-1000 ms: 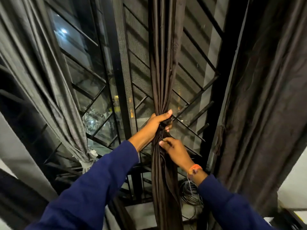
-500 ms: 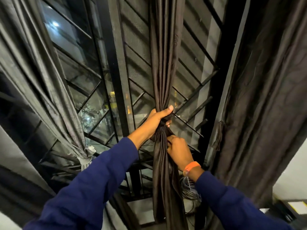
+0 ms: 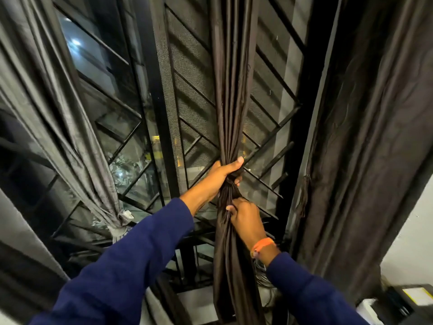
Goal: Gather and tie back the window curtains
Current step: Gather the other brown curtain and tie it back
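- Here, left hand (image 3: 222,173) wrapped tight round the gathered middle curtain (image 3: 230,95), thumb across the front, likely to keep the pleats bunched.
- Right hand (image 3: 244,220) just below, pinching folds, probably working a tie.
- Beyond: left curtain (image 3: 70,137) already bound by a pale tie (image 3: 120,222); right curtain (image 3: 365,137) hanging loose before the window grille (image 3: 192,90).

Both arms reach up and forward. The left hand (image 3: 220,175) is curled tight, thumb across the top. Just below it, nearly touching, the right hand (image 3: 246,221) pinches with bent fingers.
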